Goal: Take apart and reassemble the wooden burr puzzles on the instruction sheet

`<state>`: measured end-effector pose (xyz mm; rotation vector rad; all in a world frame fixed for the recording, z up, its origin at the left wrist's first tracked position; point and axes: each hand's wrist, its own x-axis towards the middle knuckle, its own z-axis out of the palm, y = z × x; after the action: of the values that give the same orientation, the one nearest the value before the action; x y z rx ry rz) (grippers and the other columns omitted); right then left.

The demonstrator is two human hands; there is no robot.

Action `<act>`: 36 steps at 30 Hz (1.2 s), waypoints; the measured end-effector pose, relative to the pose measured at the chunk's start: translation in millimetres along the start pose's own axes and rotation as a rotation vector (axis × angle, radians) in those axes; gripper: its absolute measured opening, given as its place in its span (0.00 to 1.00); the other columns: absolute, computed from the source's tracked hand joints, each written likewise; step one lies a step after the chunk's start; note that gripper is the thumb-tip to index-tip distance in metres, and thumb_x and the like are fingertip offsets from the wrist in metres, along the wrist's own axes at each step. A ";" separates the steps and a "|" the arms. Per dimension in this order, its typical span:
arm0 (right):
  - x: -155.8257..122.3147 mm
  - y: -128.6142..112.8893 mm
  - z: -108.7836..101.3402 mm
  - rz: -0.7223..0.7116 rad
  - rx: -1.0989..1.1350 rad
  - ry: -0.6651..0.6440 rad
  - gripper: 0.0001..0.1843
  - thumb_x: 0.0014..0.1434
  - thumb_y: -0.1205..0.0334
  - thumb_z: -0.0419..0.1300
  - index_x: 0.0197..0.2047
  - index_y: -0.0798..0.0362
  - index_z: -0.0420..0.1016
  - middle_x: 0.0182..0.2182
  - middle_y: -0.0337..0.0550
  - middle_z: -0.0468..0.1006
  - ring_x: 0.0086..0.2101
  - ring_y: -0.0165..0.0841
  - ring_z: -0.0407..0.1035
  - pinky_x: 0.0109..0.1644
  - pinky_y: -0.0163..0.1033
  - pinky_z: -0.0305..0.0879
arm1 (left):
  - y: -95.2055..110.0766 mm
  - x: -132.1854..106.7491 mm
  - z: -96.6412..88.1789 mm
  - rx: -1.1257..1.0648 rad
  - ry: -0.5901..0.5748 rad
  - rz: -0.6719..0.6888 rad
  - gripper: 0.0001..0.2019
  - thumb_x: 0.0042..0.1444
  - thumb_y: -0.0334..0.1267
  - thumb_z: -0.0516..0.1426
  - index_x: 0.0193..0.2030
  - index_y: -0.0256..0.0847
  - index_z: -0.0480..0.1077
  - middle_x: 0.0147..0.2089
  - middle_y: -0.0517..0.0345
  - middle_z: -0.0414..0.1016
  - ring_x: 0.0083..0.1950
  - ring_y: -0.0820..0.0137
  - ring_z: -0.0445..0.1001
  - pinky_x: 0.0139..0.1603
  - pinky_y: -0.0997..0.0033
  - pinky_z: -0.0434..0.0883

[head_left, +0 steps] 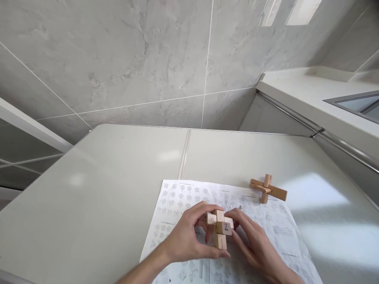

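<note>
Between my two hands is a wooden interlocking puzzle (219,228) made of several crossed pale blocks, with marks such as a 2 written on their ends. My left hand (189,232) wraps it from the left, its thumb under the bottom block and its index finger on the top one. On the other side my right hand (251,238) pinches the puzzle's right-hand blocks with the fingertips. Below both hands lies a printed instruction sheet (174,199) with rows of small puzzle drawings, partly covered by the hands.
At the sheet's upper right edge stands another wooden cross-shaped puzzle (276,192). Everything rests on a white table (118,189) with a seam across it. Behind is a grey tiled wall (148,59); a white counter (310,92) with a metal rail borders the right side.
</note>
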<state>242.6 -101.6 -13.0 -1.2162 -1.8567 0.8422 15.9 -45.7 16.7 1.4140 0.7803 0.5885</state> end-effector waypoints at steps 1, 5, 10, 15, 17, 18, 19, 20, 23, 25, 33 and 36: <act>0.6 -2.6 -1.6 0.001 0.024 -0.029 0.10 0.80 0.58 0.51 0.55 0.45 0.73 0.39 0.43 0.80 0.33 0.37 0.76 0.36 0.39 0.76 | -0.1 -0.2 0.4 -0.019 -0.008 0.000 0.37 0.46 0.47 0.80 0.63 0.54 0.77 0.53 0.53 0.74 0.42 0.66 0.75 0.38 0.69 0.76; 5.7 -15.5 -9.6 0.049 0.121 -0.111 0.21 0.81 0.49 0.48 0.41 0.48 0.76 0.30 0.41 0.77 0.28 0.36 0.72 0.34 0.38 0.76 | -0.1 -1.1 1.2 -0.057 -0.043 0.038 0.38 0.44 0.48 0.81 0.63 0.56 0.78 0.55 0.53 0.73 0.41 0.68 0.73 0.40 0.68 0.76; 5.9 -21.1 -11.9 0.155 0.205 -0.084 0.32 0.78 0.37 0.50 0.31 0.48 0.76 0.23 0.39 0.74 0.24 0.35 0.68 0.28 0.37 0.72 | 1.1 -1.6 2.0 -0.015 -0.087 0.076 0.37 0.46 0.48 0.80 0.64 0.60 0.78 0.56 0.53 0.72 0.50 0.61 0.75 0.54 0.56 0.79; -6.3 -7.9 -5.7 0.277 0.377 -0.127 0.33 0.76 0.32 0.50 0.31 0.47 0.77 0.24 0.40 0.74 0.24 0.37 0.70 0.28 0.40 0.74 | 2.6 -2.1 1.1 0.036 -0.103 0.083 0.39 0.46 0.50 0.80 0.66 0.62 0.77 0.58 0.52 0.72 0.52 0.59 0.76 0.56 0.52 0.78; -11.2 -2.9 -4.2 0.344 0.467 -0.176 0.32 0.74 0.31 0.51 0.32 0.47 0.77 0.26 0.40 0.75 0.25 0.37 0.71 0.30 0.41 0.75 | 2.8 -2.6 0.5 0.063 -0.122 0.069 0.40 0.46 0.50 0.80 0.67 0.64 0.76 0.60 0.52 0.71 0.50 0.61 0.76 0.54 0.54 0.78; -13.0 -1.3 -3.9 0.376 0.522 -0.198 0.32 0.73 0.31 0.52 0.32 0.47 0.77 0.27 0.40 0.74 0.25 0.37 0.71 0.30 0.40 0.75 | 2.6 -2.9 0.2 0.072 -0.132 0.065 0.40 0.46 0.51 0.80 0.67 0.64 0.75 0.61 0.52 0.70 0.48 0.62 0.76 0.52 0.56 0.78; -14.1 -0.5 -3.7 0.406 0.580 -0.219 0.31 0.72 0.30 0.54 0.32 0.47 0.77 0.27 0.40 0.74 0.25 0.36 0.70 0.29 0.40 0.74 | 2.2 -3.1 0.0 0.078 -0.141 0.060 0.40 0.46 0.51 0.80 0.67 0.65 0.75 0.61 0.52 0.70 0.47 0.63 0.76 0.51 0.56 0.77; -14.5 -0.2 -3.6 0.430 0.637 -0.237 0.31 0.71 0.29 0.55 0.32 0.47 0.76 0.27 0.39 0.73 0.24 0.35 0.69 0.28 0.39 0.73 | 1.4 -3.2 -0.1 0.083 -0.143 0.056 0.41 0.46 0.51 0.80 0.67 0.65 0.75 0.61 0.52 0.70 0.47 0.63 0.76 0.51 0.57 0.77; -11.0 -2.0 -2.8 0.466 0.753 -0.269 0.29 0.69 0.30 0.57 0.34 0.48 0.76 0.26 0.36 0.70 0.23 0.33 0.65 0.28 0.38 0.68 | -2.2 -3.0 0.1 0.098 -0.113 0.045 0.42 0.43 0.51 0.81 0.67 0.65 0.76 0.60 0.53 0.70 0.47 0.64 0.75 0.53 0.56 0.76; -6.3 -2.5 -1.3 0.484 0.813 -0.279 0.28 0.70 0.32 0.58 0.35 0.49 0.76 0.24 0.35 0.68 0.23 0.32 0.62 0.29 0.38 0.64 | -4.5 -2.6 0.7 0.088 -0.079 0.032 0.43 0.44 0.51 0.81 0.68 0.65 0.75 0.60 0.53 0.70 0.44 0.66 0.74 0.52 0.57 0.76; 12.9 7.4 -10.0 0.569 1.240 -0.010 0.28 0.72 0.37 0.55 0.28 0.49 0.64 0.21 0.27 0.53 0.17 0.24 0.42 0.21 0.33 0.50 | 1.8 -1.4 2.2 0.098 0.218 -0.003 0.15 0.73 0.51 0.61 0.62 0.53 0.75 0.59 0.52 0.73 0.41 0.69 0.74 0.47 0.65 0.75; 18.7 9.3 -18.1 0.622 1.355 0.109 0.22 0.70 0.42 0.64 0.32 0.50 0.68 0.24 0.27 0.55 0.18 0.23 0.41 0.17 0.29 0.47 | 2.2 -0.7 1.6 0.137 0.229 -0.014 0.13 0.74 0.51 0.59 0.57 0.50 0.75 0.56 0.52 0.74 0.40 0.69 0.74 0.42 0.67 0.72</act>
<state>257.3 -78.8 -7.3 -0.8167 -0.4243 1.8550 16.9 -47.0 18.9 1.4805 1.0277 0.7055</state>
